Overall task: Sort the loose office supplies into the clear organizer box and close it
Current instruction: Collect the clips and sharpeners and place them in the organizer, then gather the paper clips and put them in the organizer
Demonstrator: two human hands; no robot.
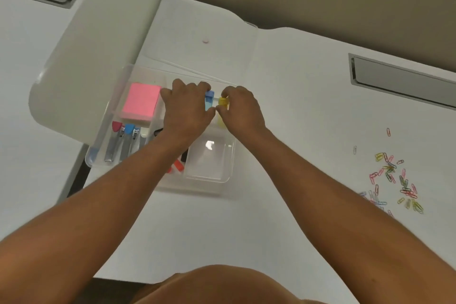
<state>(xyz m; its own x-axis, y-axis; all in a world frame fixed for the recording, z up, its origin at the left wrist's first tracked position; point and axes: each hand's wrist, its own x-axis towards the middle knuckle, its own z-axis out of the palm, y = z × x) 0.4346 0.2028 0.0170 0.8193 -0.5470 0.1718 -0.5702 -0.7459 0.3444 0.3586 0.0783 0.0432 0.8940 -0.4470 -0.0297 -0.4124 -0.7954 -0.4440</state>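
Over the far right compartment of the clear plastic organizer box [223, 177] on the white worktop [308, 96], the left hand [188, 108] curls its grip round a small blue plastic item [209, 99], while the right hand [243, 108] pinches a small yellow plastic item [223, 101] just beside it. A pink sticky-note pad [141, 101] and metal nail clippers with coloured tips [123, 140] lie in the box's left compartments, and a loose scatter of coloured paper clips [392, 180] lies well apart to the right.

Bare desk [308, 106] separates organizer box [217, 177] from scattered paper clips [394, 180].

Soft even light, edges warped.
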